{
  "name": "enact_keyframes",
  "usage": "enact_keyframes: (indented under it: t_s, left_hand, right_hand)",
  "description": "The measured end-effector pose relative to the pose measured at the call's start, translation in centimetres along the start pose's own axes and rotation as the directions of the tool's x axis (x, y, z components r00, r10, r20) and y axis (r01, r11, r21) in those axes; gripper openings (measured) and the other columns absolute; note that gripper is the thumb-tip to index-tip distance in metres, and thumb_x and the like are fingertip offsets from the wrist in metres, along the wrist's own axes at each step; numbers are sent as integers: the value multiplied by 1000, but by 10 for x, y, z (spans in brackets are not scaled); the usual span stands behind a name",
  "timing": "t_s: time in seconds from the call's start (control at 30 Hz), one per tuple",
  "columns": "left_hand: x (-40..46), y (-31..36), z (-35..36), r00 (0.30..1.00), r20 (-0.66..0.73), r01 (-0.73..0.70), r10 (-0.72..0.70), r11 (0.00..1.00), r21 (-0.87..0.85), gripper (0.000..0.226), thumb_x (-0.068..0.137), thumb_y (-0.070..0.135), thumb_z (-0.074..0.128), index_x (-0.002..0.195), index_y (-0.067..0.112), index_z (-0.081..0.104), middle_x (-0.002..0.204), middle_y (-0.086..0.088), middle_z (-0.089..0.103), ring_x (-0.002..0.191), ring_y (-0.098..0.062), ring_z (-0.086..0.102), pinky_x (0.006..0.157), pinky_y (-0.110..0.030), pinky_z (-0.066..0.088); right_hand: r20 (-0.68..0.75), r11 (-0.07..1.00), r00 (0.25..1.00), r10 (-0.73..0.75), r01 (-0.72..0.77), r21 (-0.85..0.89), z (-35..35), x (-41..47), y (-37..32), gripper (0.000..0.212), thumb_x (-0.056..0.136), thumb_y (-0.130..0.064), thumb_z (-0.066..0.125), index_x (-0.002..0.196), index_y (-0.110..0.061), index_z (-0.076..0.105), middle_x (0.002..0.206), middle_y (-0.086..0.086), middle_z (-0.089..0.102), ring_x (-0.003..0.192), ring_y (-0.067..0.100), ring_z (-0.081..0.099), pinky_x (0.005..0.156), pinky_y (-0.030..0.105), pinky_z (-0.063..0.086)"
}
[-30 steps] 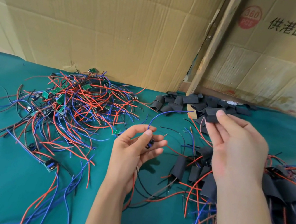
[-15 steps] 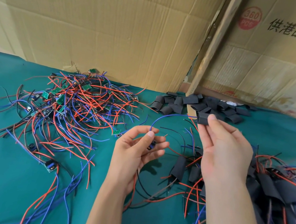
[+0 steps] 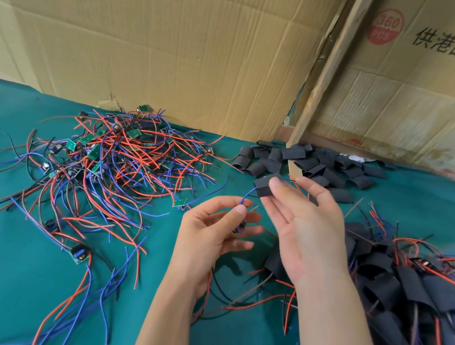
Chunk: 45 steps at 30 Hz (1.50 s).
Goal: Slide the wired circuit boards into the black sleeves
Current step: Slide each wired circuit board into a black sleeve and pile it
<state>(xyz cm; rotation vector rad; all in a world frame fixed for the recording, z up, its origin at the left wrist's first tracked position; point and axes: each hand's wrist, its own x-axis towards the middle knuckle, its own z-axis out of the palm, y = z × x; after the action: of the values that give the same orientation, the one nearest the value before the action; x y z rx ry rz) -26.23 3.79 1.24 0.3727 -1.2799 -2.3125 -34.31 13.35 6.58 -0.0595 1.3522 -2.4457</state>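
Threading step in hand. Left hand [image 3: 218, 230] pinches a small blue-wired circuit board [image 3: 239, 228]; right hand [image 3: 306, 223] pinches a flat black sleeve [image 3: 264, 187] just above, over the green worktop [image 3: 8, 286]. Next: feed the blue wire [image 3: 248, 195] through the sleeve's mouth.

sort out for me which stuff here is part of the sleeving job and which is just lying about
Job:
- black sleeve pinched in the right hand
- blue-wired board held in the left hand
- tangled pile of red and blue wired green boards
- heap of empty black sleeves
- finished sleeved pile

Lying about:
- brown cardboard boxes
- white scrap
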Motion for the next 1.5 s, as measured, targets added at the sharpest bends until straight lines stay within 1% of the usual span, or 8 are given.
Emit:
enact_keyframes:
  t_s: [0.13,0.3,0.47,0.57,0.67,0.93,1.17,1.5]
  left_hand:
    - [0,-1,-1,1000,-10,-24,24,999,47,8,89,20,69,94,23,75,99,-16,77,85,-31,76,53,-23,55]
    - [3,-6,-2,999,22,-42,41,997,65,15,101,5,56,114,10,62,105,-15,77,98,-32,74,68,-27,59]
    - [3,-6,-3,997,80,8,-4,998,-55,46,85,-13,49,128,3,55,111,-19,74,108,-31,71,91,-36,58]
    - [2,-7,-3,996,91,-6,10,999,-42,40,96,-15,47,130,6,52,116,-16,73,107,-26,71,96,-38,57]
    - [2,-7,-2,998,62,-9,12,999,-44,27,101,-8,48,125,3,50,116,-16,73,108,-25,70,91,-33,58]
    - [2,-6,-4,992,-64,-112,109,993,-35,9,84,6,72,93,8,74,102,-14,74,99,-27,73,80,-30,59]
    - [3,0,-6,995,-92,-63,50,987,-145,19,76,12,72,93,12,81,95,-9,77,79,-15,72,66,-18,56]
    - [2,4,-5,999,-43,-14,7,985,-174,18,79,11,68,92,14,82,88,-5,73,71,-12,65,60,-16,52]
  right_hand:
    - [11,997,999,43,-43,-70,2,0,7,77,79,6,80,143,-10,42,93,5,80,104,24,75,83,29,61]
    - [20,940,1000,16,-8,-340,-3,3,15,98,76,1,84,156,-9,28,103,-4,80,118,18,68,112,48,44]
    - [52,841,997,-54,74,-536,-12,8,8,97,76,-6,87,156,-10,32,99,-14,79,116,1,64,109,34,41]
    - [111,815,993,-43,99,-571,-16,8,4,95,80,-3,83,158,-12,30,85,-22,77,99,-11,66,93,23,44]
    - [134,820,990,-40,109,-562,-17,7,3,87,83,1,79,156,-15,35,92,-13,80,93,-7,71,81,16,47]
    - [108,905,992,-61,101,-414,-14,7,8,74,83,6,77,147,-13,46,105,9,78,112,22,71,109,49,49]
    - [178,948,983,-43,96,-302,-7,4,8,52,87,11,70,126,-20,56,104,15,78,104,28,74,103,51,54]
    - [261,867,952,-163,264,-423,-8,2,3,58,77,-10,76,130,-26,57,102,7,79,105,23,74,101,52,55]
